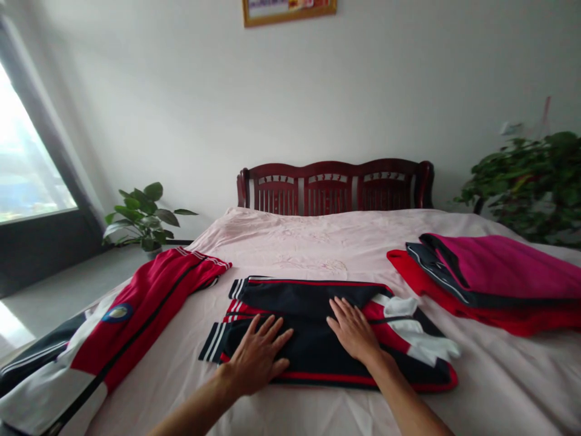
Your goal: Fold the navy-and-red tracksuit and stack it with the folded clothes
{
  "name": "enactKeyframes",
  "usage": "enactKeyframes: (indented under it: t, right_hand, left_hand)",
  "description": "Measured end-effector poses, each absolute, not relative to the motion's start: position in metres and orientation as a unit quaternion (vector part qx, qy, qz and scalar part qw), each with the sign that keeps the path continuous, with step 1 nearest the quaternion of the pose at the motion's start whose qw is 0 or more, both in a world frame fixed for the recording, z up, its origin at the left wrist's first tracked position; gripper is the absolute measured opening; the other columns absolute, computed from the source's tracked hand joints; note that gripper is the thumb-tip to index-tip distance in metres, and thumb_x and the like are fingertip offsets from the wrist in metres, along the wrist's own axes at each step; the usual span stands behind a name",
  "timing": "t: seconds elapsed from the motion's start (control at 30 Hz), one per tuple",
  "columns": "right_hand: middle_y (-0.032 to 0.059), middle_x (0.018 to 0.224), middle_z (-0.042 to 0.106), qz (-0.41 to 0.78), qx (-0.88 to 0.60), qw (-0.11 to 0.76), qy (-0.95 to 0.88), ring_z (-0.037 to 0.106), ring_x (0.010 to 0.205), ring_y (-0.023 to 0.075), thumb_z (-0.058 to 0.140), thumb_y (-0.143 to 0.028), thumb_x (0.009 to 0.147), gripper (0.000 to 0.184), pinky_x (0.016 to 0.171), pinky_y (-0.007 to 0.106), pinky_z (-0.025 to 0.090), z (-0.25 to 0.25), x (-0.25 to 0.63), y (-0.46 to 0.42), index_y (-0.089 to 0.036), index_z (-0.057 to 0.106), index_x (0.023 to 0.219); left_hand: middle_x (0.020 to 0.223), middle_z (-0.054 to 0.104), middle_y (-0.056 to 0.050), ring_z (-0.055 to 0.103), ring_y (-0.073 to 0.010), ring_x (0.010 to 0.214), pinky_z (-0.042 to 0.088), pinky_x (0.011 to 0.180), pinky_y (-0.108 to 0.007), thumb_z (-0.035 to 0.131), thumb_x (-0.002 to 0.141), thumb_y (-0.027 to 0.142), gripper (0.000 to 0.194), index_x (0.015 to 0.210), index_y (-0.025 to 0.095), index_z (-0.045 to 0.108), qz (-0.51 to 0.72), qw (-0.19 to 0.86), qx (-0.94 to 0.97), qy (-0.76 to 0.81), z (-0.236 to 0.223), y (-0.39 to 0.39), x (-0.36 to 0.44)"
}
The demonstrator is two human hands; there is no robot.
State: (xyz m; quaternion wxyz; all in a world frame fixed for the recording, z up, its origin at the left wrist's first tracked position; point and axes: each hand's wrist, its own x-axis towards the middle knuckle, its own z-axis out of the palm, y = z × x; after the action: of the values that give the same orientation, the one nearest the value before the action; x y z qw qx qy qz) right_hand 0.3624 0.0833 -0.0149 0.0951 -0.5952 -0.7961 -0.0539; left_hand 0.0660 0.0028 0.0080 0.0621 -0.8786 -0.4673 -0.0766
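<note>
A navy, red and white track jacket (pixel 313 343) lies on the bed with its sleeves folded inward over the body. Its striped cuffs and hem point left, and the white collar part points right. My left hand (pixel 258 354) rests flat on the jacket near the striped cuffs, fingers spread. Flat on the upper middle of the navy cloth lies my right hand (pixel 351 327), its fingers stretched out. Neither hand grips anything. Parts of the jacket beneath both hands are hidden.
Another red, white and navy jacket (pixel 149 309) stretches along the bed's left side. Folded clothes (pixel 512 266) are stacked at right, magenta on top. A pink sheet (pixel 290 242) covers the bed, with a dark wooden headboard (pixel 327 184) behind. Potted plants (pixel 147 215) flank the bed.
</note>
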Motion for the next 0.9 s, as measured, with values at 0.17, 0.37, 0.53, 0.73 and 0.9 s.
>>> enactKeyframes:
  t: [0.17, 0.37, 0.53, 0.73, 0.9]
  right_hand:
    - [0.0094, 0.158, 0.038, -0.059, -0.594, 0.119, -0.793, 0.033, 0.147, 0.0267, 0.035, -0.046, 0.100, 0.060, 0.119, 0.048, 0.028, -0.019, 0.361, 0.085, -0.016, 0.041, 0.151]
    - [0.0109, 0.156, 0.042, -0.066, -0.584, 0.157, -0.793, 0.036, 0.145, 0.0277, 0.035, -0.046, 0.100, 0.059, 0.118, 0.049, 0.029, -0.029, 0.363, 0.088, -0.015, 0.045, 0.149]
    - [0.0101, 0.155, 0.044, -0.050, -0.588, 0.171, -0.789, 0.037, 0.144, 0.0274, 0.037, -0.045, 0.099, 0.057, 0.117, 0.049, 0.029, -0.027, 0.362, 0.088, -0.016, 0.047, 0.147]
    - [0.0096, 0.154, 0.045, -0.028, -0.594, 0.163, -0.787, 0.037, 0.144, 0.0266, 0.038, -0.043, 0.099, 0.056, 0.118, 0.047, 0.029, -0.016, 0.360, 0.083, -0.016, 0.047, 0.147]
    - [0.0102, 0.153, 0.046, -0.027, -0.591, 0.175, -0.787, 0.038, 0.143, 0.0272, 0.039, -0.041, 0.099, 0.054, 0.117, 0.047, 0.030, -0.017, 0.360, 0.083, -0.016, 0.049, 0.146]
  left_hand:
    - [0.159, 0.040, -0.006, 0.038, -0.0297, 0.145, 0.030, 0.118, -0.054, 0.041, 0.097, 0.055, 0.056, 0.150, 0.036, 0.041, -0.083, 0.037, -0.825, -0.558, 0.008, 0.010, 0.000]
    - [0.148, 0.055, -0.005, 0.051, -0.0219, 0.135, 0.038, 0.113, -0.037, 0.032, 0.100, 0.042, 0.050, 0.141, 0.025, 0.054, -0.191, -0.048, -0.670, -0.716, -0.001, 0.018, -0.027]
    - [0.121, 0.068, -0.009, 0.064, -0.0284, 0.111, 0.049, 0.091, -0.040, 0.035, 0.097, 0.052, 0.048, 0.125, 0.026, 0.064, -0.249, -0.043, -0.541, -0.802, -0.002, 0.002, -0.033]
    - [0.111, 0.069, -0.003, 0.067, -0.0197, 0.092, 0.045, 0.074, -0.028, 0.044, 0.095, 0.044, 0.029, 0.102, 0.028, 0.067, -0.295, -0.006, -0.549, -0.782, 0.019, 0.006, -0.034]
    - [0.102, 0.071, -0.004, 0.067, -0.0236, 0.094, 0.045, 0.075, -0.031, 0.043, 0.094, 0.047, 0.031, 0.098, 0.026, 0.066, -0.208, -0.064, -0.572, -0.791, 0.024, 0.022, -0.034]
